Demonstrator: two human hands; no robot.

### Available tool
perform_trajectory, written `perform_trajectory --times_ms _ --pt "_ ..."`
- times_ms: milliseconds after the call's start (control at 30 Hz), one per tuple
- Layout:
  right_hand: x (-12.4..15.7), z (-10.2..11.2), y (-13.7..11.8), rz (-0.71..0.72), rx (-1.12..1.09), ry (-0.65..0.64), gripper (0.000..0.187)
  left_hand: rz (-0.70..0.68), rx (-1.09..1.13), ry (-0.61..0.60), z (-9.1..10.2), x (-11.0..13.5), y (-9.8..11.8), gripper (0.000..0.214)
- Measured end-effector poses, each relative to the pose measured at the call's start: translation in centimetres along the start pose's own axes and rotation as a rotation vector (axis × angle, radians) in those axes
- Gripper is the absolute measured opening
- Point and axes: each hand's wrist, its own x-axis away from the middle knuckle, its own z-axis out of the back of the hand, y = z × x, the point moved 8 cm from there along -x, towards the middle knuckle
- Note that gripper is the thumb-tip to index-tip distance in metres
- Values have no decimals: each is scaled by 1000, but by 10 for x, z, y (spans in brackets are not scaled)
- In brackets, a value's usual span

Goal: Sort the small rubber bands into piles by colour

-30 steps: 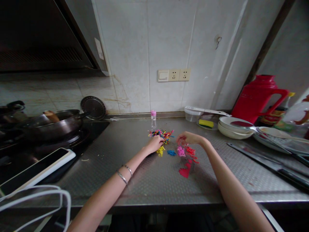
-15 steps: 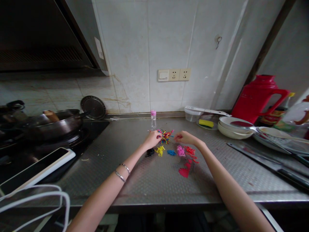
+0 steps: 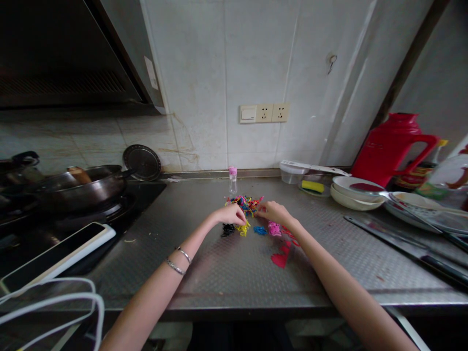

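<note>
- Left hand (image 3: pixel 230 214) narrowed at yellow bands (image 3: pixel 243 229); cannot tell whether holding any.
- Right hand (image 3: pixel 275 212) narrowed, right of mixed pile (image 3: pixel 249 204); contents hidden.

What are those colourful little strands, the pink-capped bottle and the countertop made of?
Strands: perhaps rubber or soft plastic, as they curl and tangle; too small to judge the finish.
Bottle: probably smooth, clear plastic, since its body looks see-through; glass is possible.
Countertop: likely stainless steel, finely textured, given its grey metallic sheen.
</note>
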Motion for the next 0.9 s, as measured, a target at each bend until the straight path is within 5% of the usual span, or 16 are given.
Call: perform_trajectory --times_ms 400,900 --pt "1 1 -5 5 20 54 19 4 81 202 22 2 -7 25" --pt "1 22 13 -45 -21 100 26 80 2 294 31 1 -33 22"
